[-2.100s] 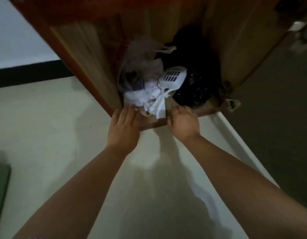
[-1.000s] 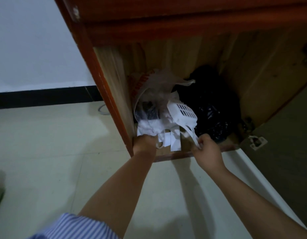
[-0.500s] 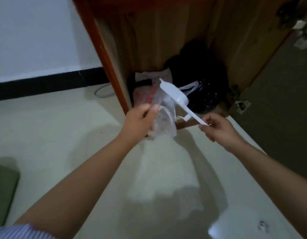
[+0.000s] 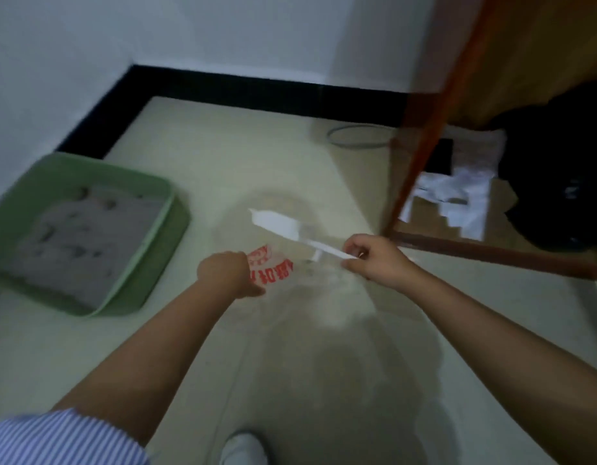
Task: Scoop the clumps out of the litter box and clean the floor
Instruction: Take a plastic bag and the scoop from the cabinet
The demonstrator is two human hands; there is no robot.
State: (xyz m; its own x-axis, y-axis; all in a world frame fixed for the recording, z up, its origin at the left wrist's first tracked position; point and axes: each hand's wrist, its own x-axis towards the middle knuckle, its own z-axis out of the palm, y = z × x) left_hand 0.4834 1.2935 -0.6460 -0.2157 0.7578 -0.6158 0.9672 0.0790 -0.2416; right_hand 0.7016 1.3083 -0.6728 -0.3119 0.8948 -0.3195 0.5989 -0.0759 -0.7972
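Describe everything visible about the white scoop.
The white scoop looks like thin plastic: a broad, flat-looking head tapering into a long, narrow handle. Motion blur hides any slots. It is held above the pale floor, lying nearly level, head pointing up-left toward the green litter box, handle running down-right. The right hand pinches the handle's end. A clear plastic bag with red print, held by the left hand, hangs just below it; contact between them cannot be told.

Both arms outstretched, left hand [image 4: 227, 272] and right hand [image 4: 374, 260] fisted.
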